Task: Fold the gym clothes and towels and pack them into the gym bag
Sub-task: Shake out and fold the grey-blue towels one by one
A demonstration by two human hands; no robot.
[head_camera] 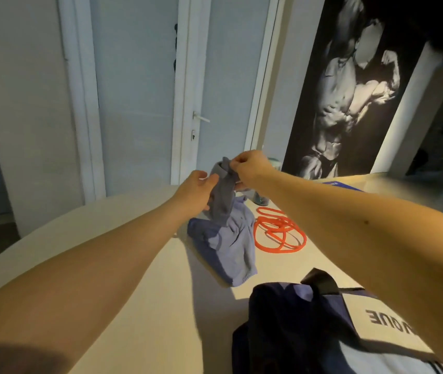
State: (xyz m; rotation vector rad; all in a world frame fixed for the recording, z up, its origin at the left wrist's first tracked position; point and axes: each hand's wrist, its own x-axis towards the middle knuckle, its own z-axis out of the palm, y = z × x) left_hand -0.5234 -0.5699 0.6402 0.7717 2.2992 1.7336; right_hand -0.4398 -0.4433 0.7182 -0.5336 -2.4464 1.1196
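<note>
Gym bag: dark navy, white lettered panel, near right of worktop, mouth not visible. Garment: grey-blue, crumpled, upper end lifted, lower half lying on worktop. Left hand grips side of lifted part. Right hand: fingers curled, pinching top edge. Orange band just beside cloth. Risks: bunched cloth probably folds crooked; trailing hem may drag band.

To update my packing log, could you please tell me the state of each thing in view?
grey cloth: held up, unfolded, hanging from both hands.
right hand: pinches its top edge.
left hand: grips its side.
lilac garment: crumpled on the table, unfolded.
orange resistance band: loosely coiled on the table.
gym bag: on the table, opening unclear.
door: closed.
</note>
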